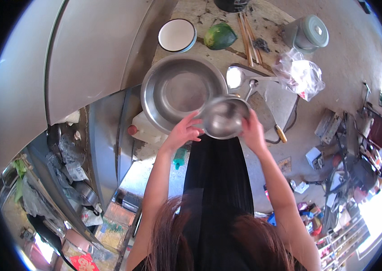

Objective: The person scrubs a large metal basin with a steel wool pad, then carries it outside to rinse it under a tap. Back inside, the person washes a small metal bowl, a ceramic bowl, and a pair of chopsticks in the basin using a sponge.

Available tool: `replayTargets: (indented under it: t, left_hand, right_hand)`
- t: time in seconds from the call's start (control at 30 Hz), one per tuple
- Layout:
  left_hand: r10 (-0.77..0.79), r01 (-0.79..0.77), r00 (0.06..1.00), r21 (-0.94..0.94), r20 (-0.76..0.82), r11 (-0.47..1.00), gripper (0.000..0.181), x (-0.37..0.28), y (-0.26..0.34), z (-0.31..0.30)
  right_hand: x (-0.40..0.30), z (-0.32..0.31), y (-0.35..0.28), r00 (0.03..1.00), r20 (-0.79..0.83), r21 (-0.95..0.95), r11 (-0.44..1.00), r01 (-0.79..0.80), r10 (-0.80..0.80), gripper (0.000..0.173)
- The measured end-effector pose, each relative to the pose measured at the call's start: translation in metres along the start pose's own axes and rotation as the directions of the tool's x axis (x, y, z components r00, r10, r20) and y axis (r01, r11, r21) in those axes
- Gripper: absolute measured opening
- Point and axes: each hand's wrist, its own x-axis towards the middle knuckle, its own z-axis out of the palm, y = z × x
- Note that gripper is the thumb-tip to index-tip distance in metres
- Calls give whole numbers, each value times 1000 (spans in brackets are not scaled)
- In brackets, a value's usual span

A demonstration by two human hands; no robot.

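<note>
A small stainless steel bowl is in my right hand, which grips its right rim. The bowl is blurred and its inside faces up towards me. My left hand is at the bowl's left edge with its fingers apart; whether the fingertips touch the rim is not clear. Just beyond both hands rests a large stainless steel basin, and the small bowl overlaps its lower right rim in my view. No solid food shows in either vessel.
Beyond the basin are a white enamel bowl, a cut green melon or squash and chopsticks. To the right lie a ladle, a cleaver, a plastic bag and a lidded canister. A plastic jug lies left.
</note>
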Motion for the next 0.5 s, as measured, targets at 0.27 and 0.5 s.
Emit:
replayTargets:
  t: [0.27,0.5]
  left_hand:
    - [55,-146,868,-146,-494,978,28,55,-22,-66]
    - [195,-360,659,-78,-726,930,33,95,-53,-81]
  right_hand:
    - [127,122,-18,983,32,-210,960,183,-181,39]
    - [179,165,20,913,-10,-264,881,391,-408,32]
